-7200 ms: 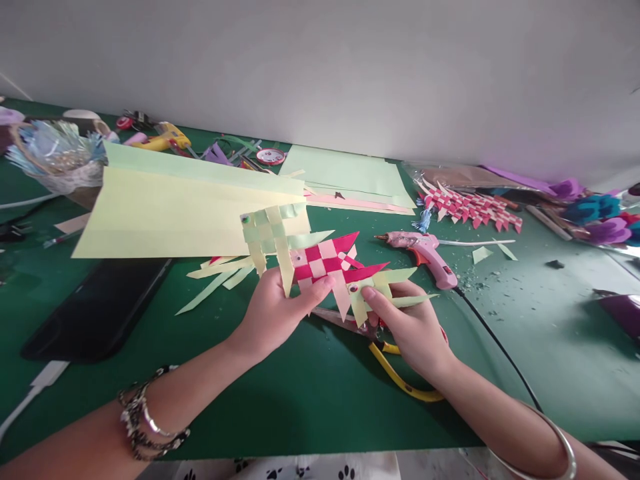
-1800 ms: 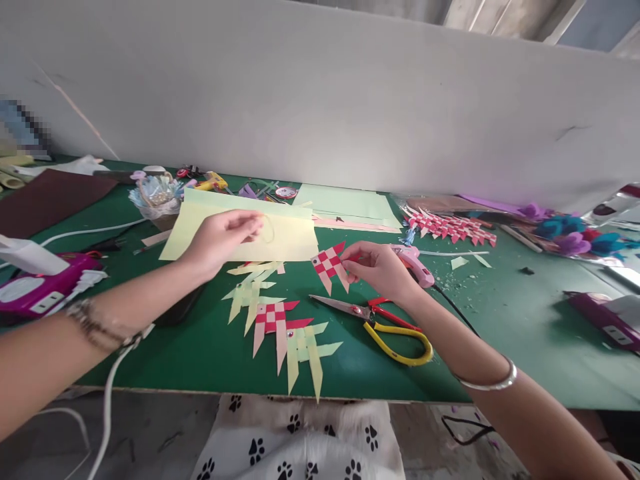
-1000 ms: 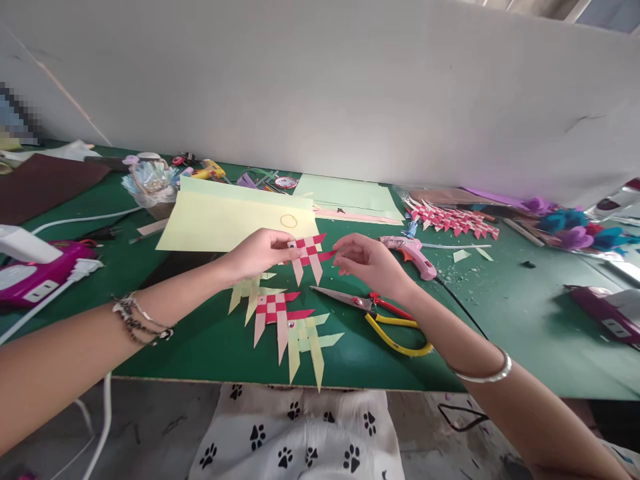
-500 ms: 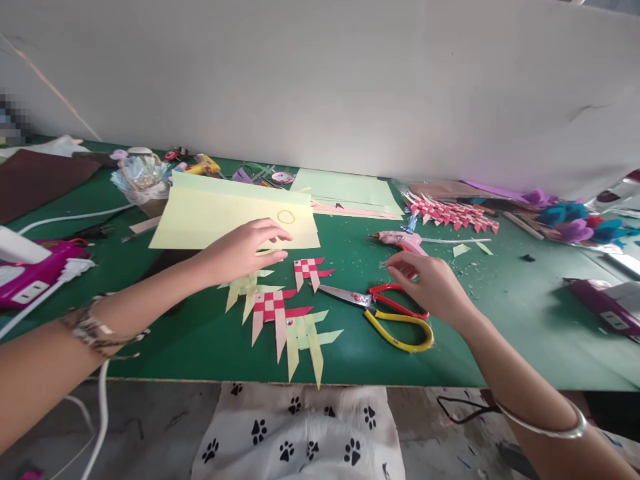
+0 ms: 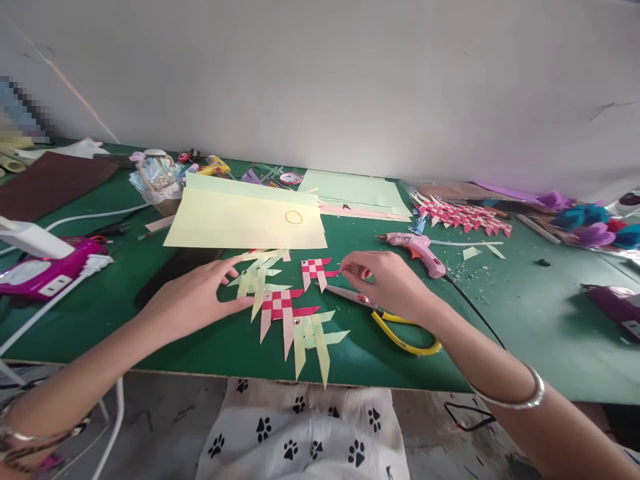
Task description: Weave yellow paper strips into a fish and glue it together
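Since half a second ago, the right hand point(image 5: 390, 283) has moved from the scissors handles back toward the small pink-and-white woven fish point(image 5: 316, 270), and its thumb and forefinger now pinch together at the red tail point of this fish, though I cannot tell for sure if the paper is really between them. The left hand point(image 5: 197, 303) has come down from the yellow paper sheet point(image 5: 240, 223) and now lies flat with open fingers on the green tabletop point(image 5: 525, 320), the fingertips touching the pale green woven fish point(image 5: 257, 280); its grip holds nothing. The small fish itself lies on the same place of the tabletop as before, between the two hands. I count four woven fishes near the hands: the small pink one alone, and three joined in a chain, which are the pale green one, a bigger pink-and-white fish point(image 5: 280, 310) and a yellow-green fish point(image 5: 313, 337) close to the front edge. One pair of scissors point(image 5: 400, 327) with yellow handle lies partly under the right hand. One pink glue gun point(image 5: 417, 247) lies behind it, and one row of more pink woven fishes point(image 5: 465, 217) is well apart at the back. One rubber band point(image 5: 293, 217) rests on the yellow sheet.
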`<state>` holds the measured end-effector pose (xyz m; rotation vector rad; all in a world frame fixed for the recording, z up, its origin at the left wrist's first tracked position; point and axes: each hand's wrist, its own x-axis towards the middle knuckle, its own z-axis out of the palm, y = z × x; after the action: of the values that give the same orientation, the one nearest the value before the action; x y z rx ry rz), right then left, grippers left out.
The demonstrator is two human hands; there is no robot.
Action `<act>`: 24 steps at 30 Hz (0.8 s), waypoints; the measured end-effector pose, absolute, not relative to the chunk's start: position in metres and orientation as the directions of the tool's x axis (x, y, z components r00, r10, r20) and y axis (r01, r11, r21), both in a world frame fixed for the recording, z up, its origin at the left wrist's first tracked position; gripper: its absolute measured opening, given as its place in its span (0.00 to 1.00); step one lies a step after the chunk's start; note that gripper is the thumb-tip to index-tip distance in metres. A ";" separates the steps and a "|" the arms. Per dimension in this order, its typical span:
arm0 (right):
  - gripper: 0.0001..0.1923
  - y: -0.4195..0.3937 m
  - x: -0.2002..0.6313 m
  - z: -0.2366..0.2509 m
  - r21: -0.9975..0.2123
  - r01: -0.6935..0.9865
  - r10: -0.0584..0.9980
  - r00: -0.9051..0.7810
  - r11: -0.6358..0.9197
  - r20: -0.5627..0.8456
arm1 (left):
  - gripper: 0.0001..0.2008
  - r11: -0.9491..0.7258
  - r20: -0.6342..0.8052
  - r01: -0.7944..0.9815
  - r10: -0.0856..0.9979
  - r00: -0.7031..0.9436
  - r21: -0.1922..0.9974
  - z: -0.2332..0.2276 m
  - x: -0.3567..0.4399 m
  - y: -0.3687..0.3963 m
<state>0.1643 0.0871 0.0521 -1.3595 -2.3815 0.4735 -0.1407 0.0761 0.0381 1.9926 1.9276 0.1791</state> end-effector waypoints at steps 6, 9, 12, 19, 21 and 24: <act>0.08 0.088 0.135 0.058 -0.464 0.653 0.774 -0.620 0.599 0.125 | 0.39 -0.145 -0.054 0.957 0.985 0.163 0.251 0.030 -0.131 0.080; 0.08 0.089 0.133 0.058 -0.485 0.644 0.775 -0.619 0.592 0.123 | 0.38 -0.175 -0.071 0.943 0.977 0.203 0.284 0.027 -0.134 0.084; 0.08 0.090 0.135 0.058 -0.495 0.651 0.785 -0.609 0.576 0.113 | 0.38 -0.151 -0.092 0.924 0.977 0.194 0.351 0.023 -0.136 0.087; 0.09 0.095 0.136 0.055 -0.525 0.639 0.789 -0.605 0.563 0.109 | 0.25 -0.097 -0.063 0.867 0.987 0.146 0.488 0.025 -0.129 0.087; 0.09 0.096 0.136 0.055 -0.524 0.640 0.791 -0.601 0.561 0.114 | 0.23 -0.098 -0.037 0.844 0.990 0.138 0.527 0.026 -0.126 0.088; 0.09 0.097 0.138 0.054 -0.528 0.644 0.797 -0.593 0.554 0.113 | 0.23 -0.086 -0.033 0.796 0.991 0.131 0.599 0.028 -0.125 0.089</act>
<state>0.1382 0.0967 0.0536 -1.1830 -2.4520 0.6301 -0.1246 0.0892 0.0277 1.9357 1.7149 0.5351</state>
